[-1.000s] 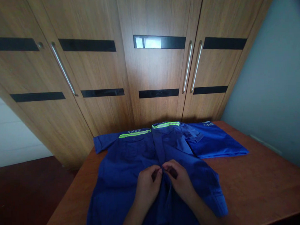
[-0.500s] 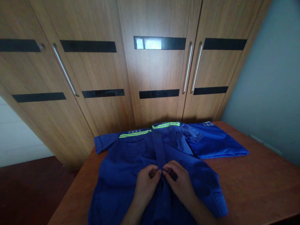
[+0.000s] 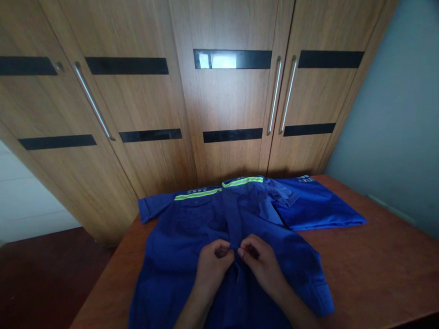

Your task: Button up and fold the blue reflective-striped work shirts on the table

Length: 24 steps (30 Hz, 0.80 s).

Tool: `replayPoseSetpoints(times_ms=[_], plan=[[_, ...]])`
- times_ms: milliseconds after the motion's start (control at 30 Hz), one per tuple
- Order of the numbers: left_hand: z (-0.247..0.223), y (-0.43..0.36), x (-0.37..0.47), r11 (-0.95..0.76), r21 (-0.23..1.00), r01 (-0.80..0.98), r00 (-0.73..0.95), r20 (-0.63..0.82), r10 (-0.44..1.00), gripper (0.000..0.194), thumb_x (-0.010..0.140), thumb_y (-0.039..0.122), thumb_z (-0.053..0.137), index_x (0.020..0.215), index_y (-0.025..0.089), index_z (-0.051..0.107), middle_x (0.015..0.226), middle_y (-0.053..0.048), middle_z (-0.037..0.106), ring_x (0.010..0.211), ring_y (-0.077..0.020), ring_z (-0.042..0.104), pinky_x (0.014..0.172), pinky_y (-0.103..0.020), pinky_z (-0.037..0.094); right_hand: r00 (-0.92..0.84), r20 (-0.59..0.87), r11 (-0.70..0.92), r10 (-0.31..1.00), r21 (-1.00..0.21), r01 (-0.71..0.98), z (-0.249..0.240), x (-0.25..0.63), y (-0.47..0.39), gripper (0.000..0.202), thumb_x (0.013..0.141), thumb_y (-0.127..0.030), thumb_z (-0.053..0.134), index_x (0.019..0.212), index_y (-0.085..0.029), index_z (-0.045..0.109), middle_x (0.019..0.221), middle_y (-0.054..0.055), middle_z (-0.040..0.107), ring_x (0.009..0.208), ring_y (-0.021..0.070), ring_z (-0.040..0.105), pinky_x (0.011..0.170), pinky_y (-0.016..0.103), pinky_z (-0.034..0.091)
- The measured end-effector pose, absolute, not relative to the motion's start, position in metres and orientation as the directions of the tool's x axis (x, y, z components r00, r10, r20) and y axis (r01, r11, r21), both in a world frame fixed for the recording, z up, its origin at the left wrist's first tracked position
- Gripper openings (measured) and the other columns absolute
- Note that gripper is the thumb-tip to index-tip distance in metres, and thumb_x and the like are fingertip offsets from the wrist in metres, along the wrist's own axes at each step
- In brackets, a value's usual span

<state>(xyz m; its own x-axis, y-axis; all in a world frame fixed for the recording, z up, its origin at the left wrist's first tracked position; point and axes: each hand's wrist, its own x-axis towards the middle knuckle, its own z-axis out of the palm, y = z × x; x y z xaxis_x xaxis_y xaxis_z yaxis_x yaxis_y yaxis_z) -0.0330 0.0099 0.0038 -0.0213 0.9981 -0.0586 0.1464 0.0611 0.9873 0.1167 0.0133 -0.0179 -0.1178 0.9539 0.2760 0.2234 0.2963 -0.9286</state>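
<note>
A dark blue work shirt [image 3: 179, 253] with yellow-green reflective strips across the chest lies face up, its collar end far from me. At the middle of its front placket, my left hand [image 3: 214, 264] pinches the left edge of the cloth between thumb and fingers. Close beside it, my right hand [image 3: 259, 260] pinches the placket's right side the same way. A small gap separates the two thumbs. Whether a button sits between the fingertips cannot be made out. Below the hands the placket parts slightly.
A folded brighter blue garment [image 3: 316, 206] with pale lettering lies at the right, partly under the shirt's sleeve. Both rest on a reddish-brown wooden table [image 3: 384, 269]. Behind stands a wooden wardrobe [image 3: 231, 101] with metal handles; a pale wall [image 3: 407, 141] is at the right.
The thumbs have drawn slightly apart, both hands still pinching the placket at the same spot. The shirt lies as before; the view has shifted a little.
</note>
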Motion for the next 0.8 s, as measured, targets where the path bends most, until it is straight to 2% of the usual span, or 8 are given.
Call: replayPoseSetpoints(times_ms=[100,233,367,500,633,733,800], plan=[[0.005,0.009,-0.032,0.068,0.991,0.111,0.003,-0.069,0.998,0.012,0.065,0.028,0.064,0.068,0.017,0.061,0.059,0.003,0.059,0.057,-0.0119,0.055,0.056,-0.021,0.041,-0.135,0.127,0.131,0.983,-0.991,0.024,-0.02,0.118,0.016,0.018,0.077,-0.036,0.062,0.07,-0.02,0.057,0.061,-0.004,0.05,0.059,0.0126,0.048,0.057,0.023,0.036],[0.008,0.007,-0.03,-0.003,0.985,0.173,0.044,-0.005,0.999,0.013,0.069,0.03,0.063,0.072,0.017,0.061,0.059,0.003,0.06,0.055,-0.0123,0.055,0.056,-0.022,0.042,-0.196,-0.036,-0.073,0.98,-0.98,-0.186,-0.019,0.12,0.017,0.022,0.073,-0.04,0.064,0.069,-0.02,0.055,0.061,-0.004,0.051,0.057,0.0115,0.048,0.056,0.022,0.037],[0.006,0.006,-0.03,-0.13,0.932,0.339,0.069,0.113,0.991,0.014,0.075,0.029,0.058,0.079,0.018,0.066,0.068,-0.001,0.066,0.063,-0.0151,0.06,0.06,-0.023,0.045,-0.273,-0.145,-0.22,0.951,-0.938,-0.268,-0.015,0.123,0.016,0.025,0.07,-0.042,0.065,0.069,-0.02,0.054,0.062,-0.003,0.05,0.056,0.0106,0.047,0.055,0.021,0.037],[0.004,0.007,-0.03,-0.228,0.792,0.567,0.074,0.227,0.971,0.011,0.076,0.023,0.054,0.076,0.019,0.065,0.07,-0.002,0.066,0.066,-0.0152,0.06,0.063,-0.023,0.043,-0.333,-0.164,-0.282,0.928,-0.896,-0.343,-0.014,0.124,0.015,0.023,0.069,-0.037,0.067,0.067,-0.019,0.054,0.061,-0.003,0.048,0.055,0.009,0.045,0.055,0.02,0.037],[0.004,0.008,-0.032,-0.199,0.789,0.581,0.097,0.175,0.98,0.011,0.076,0.024,0.053,0.071,0.019,0.061,0.065,0.0,0.061,0.064,-0.0151,0.058,0.059,-0.022,0.041,-0.311,-0.122,-0.211,0.942,-0.94,-0.269,-0.019,0.121,0.016,0.019,0.073,-0.035,0.064,0.069,-0.018,0.056,0.058,-0.004,0.049,0.052,0.0087,0.045,0.052,0.02,0.035],[0.007,0.003,-0.032,-0.166,0.833,0.527,0.131,0.114,0.985,0.016,0.081,0.029,0.05,0.075,0.019,0.06,0.065,0.0,0.06,0.063,-0.015,0.057,0.059,-0.022,0.041,-0.124,-0.035,-0.043,0.992,-0.997,-0.057,-0.026,0.12,0.02,0.016,0.075,-0.035,0.059,0.071,-0.019,0.057,0.058,-0.004,0.051,0.051,0.0117,0.047,0.049,0.022,0.036],[0.009,-0.003,-0.031,-0.161,0.829,0.535,0.173,0.079,0.982,0.017,0.083,0.029,0.048,0.081,0.019,0.06,0.065,0.0,0.061,0.062,-0.0153,0.058,0.058,-0.023,0.04,0.016,0.102,0.099,0.995,-0.987,0.129,-0.027,0.121,0.024,0.013,0.077,-0.033,0.057,0.074,-0.02,0.059,0.065,-0.001,0.057,0.059,0.0151,0.053,0.054,0.025,0.041]])
